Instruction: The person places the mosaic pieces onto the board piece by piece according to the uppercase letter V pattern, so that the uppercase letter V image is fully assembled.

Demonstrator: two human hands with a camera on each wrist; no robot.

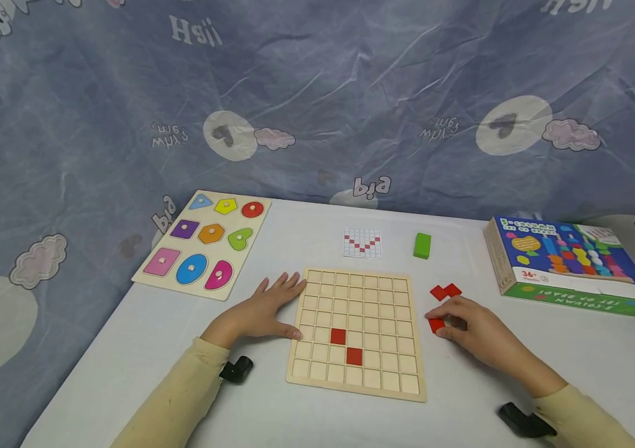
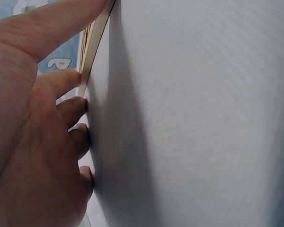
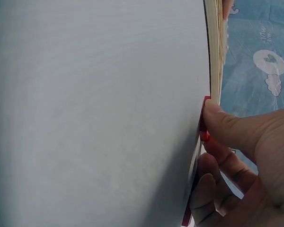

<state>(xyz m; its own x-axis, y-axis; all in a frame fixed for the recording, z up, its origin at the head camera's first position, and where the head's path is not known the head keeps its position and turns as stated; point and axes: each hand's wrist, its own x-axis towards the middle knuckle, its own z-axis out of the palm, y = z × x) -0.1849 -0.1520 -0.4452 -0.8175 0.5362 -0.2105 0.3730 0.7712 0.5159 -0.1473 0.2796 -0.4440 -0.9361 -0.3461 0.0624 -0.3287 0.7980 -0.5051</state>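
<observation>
A wooden grid board (image 1: 356, 395) lies in the middle of the table, with two red square tiles, one (image 1: 338, 336) and another (image 1: 354, 356), set diagonally in its cells. My left hand (image 1: 264, 311) rests at the board's left edge, fingers spread, thumb and index fingertip touching the frame. To the right of the board, my right hand (image 1: 476, 330) pinches a red square tile (image 1: 436, 325) between thumb and index finger, close to the tabletop. In the right wrist view this tile (image 3: 204, 125) shows edge-on. Just beyond the hand lie loose red tiles (image 1: 452, 290).
Behind the board lie a pattern card (image 1: 363, 243) with a red V of squares and a green block (image 1: 422, 246). A shape puzzle board (image 1: 219, 252) is at the back left. At the back right sits a toy box (image 1: 571, 264).
</observation>
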